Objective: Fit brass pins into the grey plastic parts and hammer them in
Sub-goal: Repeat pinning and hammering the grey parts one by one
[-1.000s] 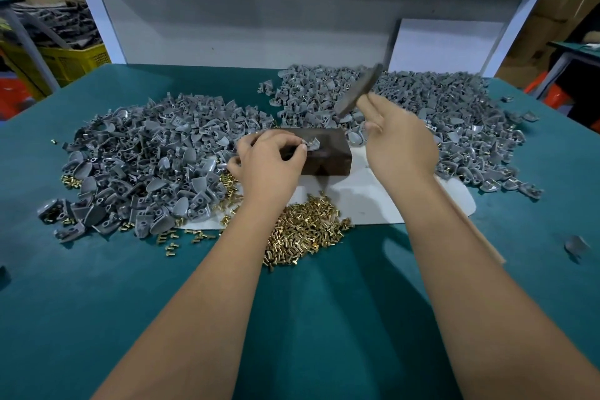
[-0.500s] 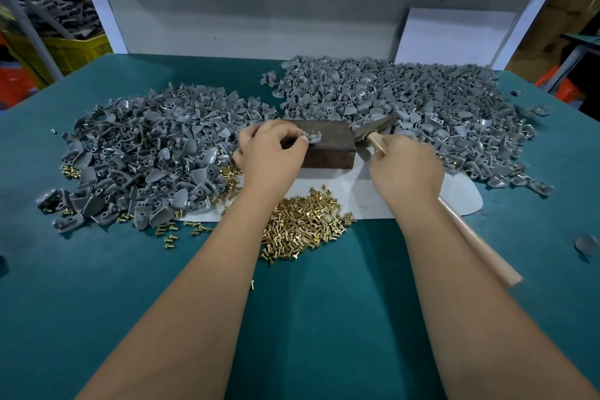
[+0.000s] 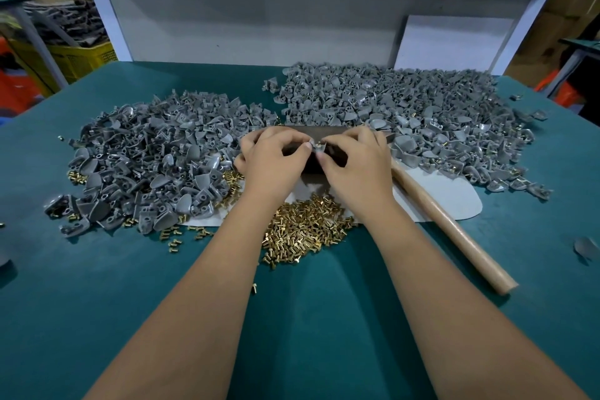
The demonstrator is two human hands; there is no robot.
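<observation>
Grey plastic part with brass pin pinched by both hands' fingers; no writing readable.

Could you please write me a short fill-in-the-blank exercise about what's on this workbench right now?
1. The hammer with the ____ handle lies on the table beside the right hand.
2. Both hands pinch one small grey part above the dark ____.
3. The loose brass pins lie heaped ____ the left hand and the viewer.
4. The table top is covered in ____ material.

Missing words: wooden; block; between; teal
</observation>
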